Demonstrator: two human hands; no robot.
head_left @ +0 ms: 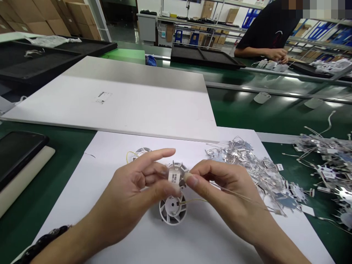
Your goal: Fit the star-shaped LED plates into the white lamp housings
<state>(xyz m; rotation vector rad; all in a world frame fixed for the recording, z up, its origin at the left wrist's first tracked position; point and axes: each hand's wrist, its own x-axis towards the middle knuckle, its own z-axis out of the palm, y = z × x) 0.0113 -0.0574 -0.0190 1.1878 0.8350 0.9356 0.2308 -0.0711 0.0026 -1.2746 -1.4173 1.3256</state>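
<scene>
Metal shelves (220,25) line the far side of the room, and cardboard boxes (35,16) are stacked at far left. A long green surface (233,110) fills most of the scene, shining under the lights. At far right a person in a dark top (264,33) leans over it, both hands (279,55) together above small white items. A broad white board (154,99) lies across the left and middle, its near edge over a white sheet (96,172) that spreads toward the near side. Black trays stand at far left (66,60) and far middle (206,57). On the right, one heap of wired metal parts (255,168) covers part of the sheet; another heap (330,154) lies farther right on the green. At near left, a dark flat device (19,154) rests on a pale slab (30,172). The left hand (132,194) is clamped on a small metal piece (173,176), above the middle of the sheet; the right hand (228,190) pinches its right edge. A white round frame (173,209) sits just below on the near side, and another frame (141,150) shows partly behind the left hand.
</scene>
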